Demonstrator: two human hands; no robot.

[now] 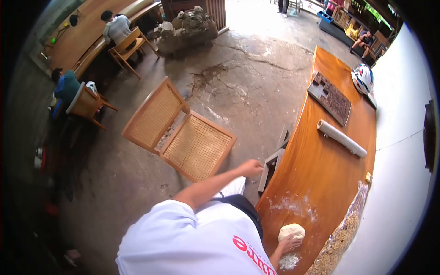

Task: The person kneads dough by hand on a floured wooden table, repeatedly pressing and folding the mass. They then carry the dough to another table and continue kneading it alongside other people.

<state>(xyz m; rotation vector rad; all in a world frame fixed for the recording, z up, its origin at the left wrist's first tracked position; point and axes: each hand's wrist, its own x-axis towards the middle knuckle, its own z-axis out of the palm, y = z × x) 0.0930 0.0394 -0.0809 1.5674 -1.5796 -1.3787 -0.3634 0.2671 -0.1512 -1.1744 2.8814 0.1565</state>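
Observation:
A pale ball of dough (291,232) sits near the lower end of the brown wooden table (293,183). My right hand (290,244) lies against the dough's lower side with its fingers spread. Below that hand is a small heap of white powder (289,261), and a thin white smear (295,207) marks the wood above the dough. Off the table's left edge, my left hand (250,168) hangs in the air, fingers curled in, with nothing visible in it.
A white roll (341,138), a dark board with a cutout (331,98) and a helmet (363,79) lie farther up the table. Plastic-wrapped grainy material (337,243) lines the wall side. A woven-seat chair (199,146) stands left. Seated people (120,28) are in the background.

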